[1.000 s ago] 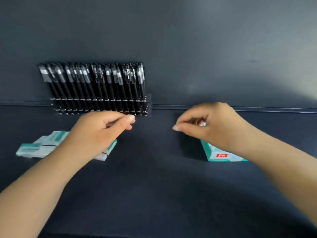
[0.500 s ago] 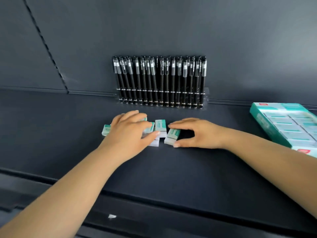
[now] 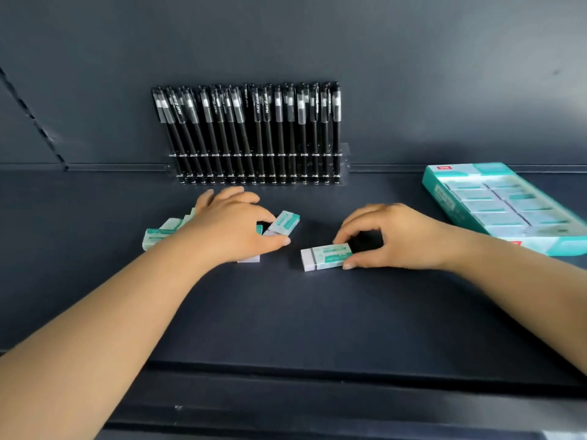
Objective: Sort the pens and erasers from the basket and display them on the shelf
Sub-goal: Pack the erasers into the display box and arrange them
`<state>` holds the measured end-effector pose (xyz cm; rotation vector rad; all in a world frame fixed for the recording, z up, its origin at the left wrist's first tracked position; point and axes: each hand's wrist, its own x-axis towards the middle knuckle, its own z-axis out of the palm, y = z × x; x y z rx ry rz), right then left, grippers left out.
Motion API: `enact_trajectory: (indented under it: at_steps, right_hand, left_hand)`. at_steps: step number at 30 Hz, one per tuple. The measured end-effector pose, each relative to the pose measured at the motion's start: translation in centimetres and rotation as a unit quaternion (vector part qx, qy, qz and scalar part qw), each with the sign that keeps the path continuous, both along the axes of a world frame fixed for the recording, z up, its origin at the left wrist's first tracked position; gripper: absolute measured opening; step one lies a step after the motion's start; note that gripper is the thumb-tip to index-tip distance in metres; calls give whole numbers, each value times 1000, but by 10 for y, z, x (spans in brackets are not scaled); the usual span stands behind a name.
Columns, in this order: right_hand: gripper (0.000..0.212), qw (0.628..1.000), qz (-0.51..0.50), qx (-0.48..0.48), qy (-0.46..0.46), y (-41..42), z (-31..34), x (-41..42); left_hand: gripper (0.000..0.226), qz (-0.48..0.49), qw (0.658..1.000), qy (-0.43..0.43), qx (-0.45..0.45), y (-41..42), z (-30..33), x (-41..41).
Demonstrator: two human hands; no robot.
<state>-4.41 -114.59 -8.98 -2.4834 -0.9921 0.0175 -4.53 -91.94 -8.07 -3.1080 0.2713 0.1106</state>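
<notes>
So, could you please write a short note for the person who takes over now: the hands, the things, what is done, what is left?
Left hand rests over a loose cluster of erasers on the shelf.
Right hand pinches one eraser lying on the shelf.
Done: pens stand in a row in the rack at the back wall.
Left: line up the loose erasers. An open box of erasers lies at the right. The basket is out of view.

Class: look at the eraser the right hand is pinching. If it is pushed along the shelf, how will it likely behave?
The eraser is a flat block lying on its broad face, so it should slide, not roll or tip. The right hand lifts nothing yet; two fingertips suffice, suggesting it is light. Its paper sleeve may slip.
</notes>
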Motion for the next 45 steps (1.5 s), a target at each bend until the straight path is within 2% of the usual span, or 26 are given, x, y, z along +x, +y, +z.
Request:
enact_trajectory:
  at_steps: [3,7,10,13,17,19,24,26,29,31,34,37,40,45]
  right_hand:
    - [26,1000,0,7,-6,-11,1,-7]
    - [51,999,12,-8,-38,-32,-5,-21]
    - [58,997,19,-27,-68,-46,-6,-37]
    - [53,997,-1,11,-79,-55,-9,-43]
    - [10,985,-109,101,92,-60,1,-44]
    - [18,979,-143,103,101,-62,-2,-39]
    - [14,975,-194,80,76,-60,-4,-37]
    - [21,979,-189,65,42,-58,-5,-40]
    - [45,985,-173,-9,-2,-54,-10,-41]
    - [41,986,-159,-39,-14,-53,-12,-39]
    - [28,989,-142,12,-43,-55,-11,-39]
    - [26,985,-143,61,-80,-61,-11,-41]
    - [28,980,-142,86,-108,-67,-6,-45]
    - [30,976,-149,96,-129,-76,6,-48]
  left_hand:
    - [40,-40,998,9,-39,-6,2,-2]
    - [37,-86,993,38,-64,-14,4,-9]
    - [37,-124,990,40,-62,-23,6,-17]
    - [27,-135,985,32,-103,-34,7,-25]
    - [24,-103,982,27,-155,-42,7,-30]
    - [24,-97,983,32,-154,-44,5,-29]
    - [40,-69,986,39,-146,-44,-5,-29]
    - [48,-57,985,29,-158,-44,-7,-29]
    - [35,-54,984,6,-172,-43,-10,-29]
    - [24,-62,980,-10,-191,-42,-12,-30]
    - [26,-68,973,-31,-220,-39,-12,-33]
    - [26,-70,967,-58,-237,-41,-9,-37]
    - [16,-47,963,-46,-262,-47,-4,-41]
    - [49,12,960,11,-280,-60,-4,-35]
